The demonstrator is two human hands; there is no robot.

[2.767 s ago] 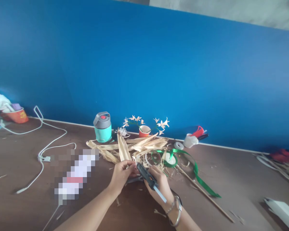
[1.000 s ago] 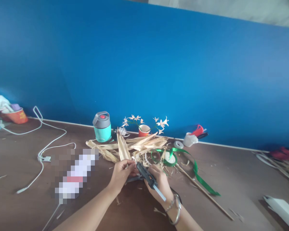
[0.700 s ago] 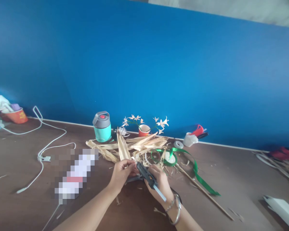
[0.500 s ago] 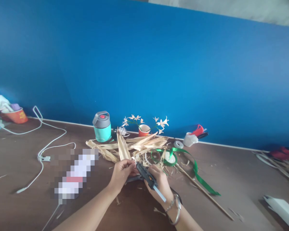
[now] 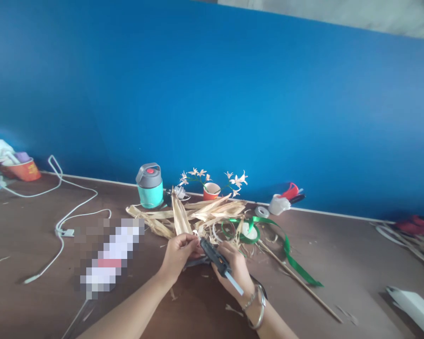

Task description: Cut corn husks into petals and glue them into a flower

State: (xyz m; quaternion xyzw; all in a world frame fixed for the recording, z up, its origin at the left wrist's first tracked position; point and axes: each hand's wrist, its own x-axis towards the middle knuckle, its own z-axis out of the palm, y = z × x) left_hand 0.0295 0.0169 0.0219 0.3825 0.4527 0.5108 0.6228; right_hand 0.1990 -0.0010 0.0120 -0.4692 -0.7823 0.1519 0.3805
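My right hand (image 5: 236, 269) is wrapped round a dark glue gun (image 5: 215, 256) with a pale glue stick jutting from its back end. The nozzle points left toward my left hand (image 5: 178, 254), whose fingers pinch a small piece of dried husk at the near edge of a husk pile (image 5: 198, 214). Both hands hover just above the brown table (image 5: 339, 263), close to each other. Bangles circle my right wrist.
Behind the husks stand a teal jug (image 5: 150, 187), a red cup with small paper flowers (image 5: 212, 188) and a tape roll (image 5: 262, 212). A green ribbon (image 5: 286, 249) and a thin stick (image 5: 304, 287) trail right. White cables (image 5: 61, 212) lie left; a white box (image 5: 413, 308) sits far right.
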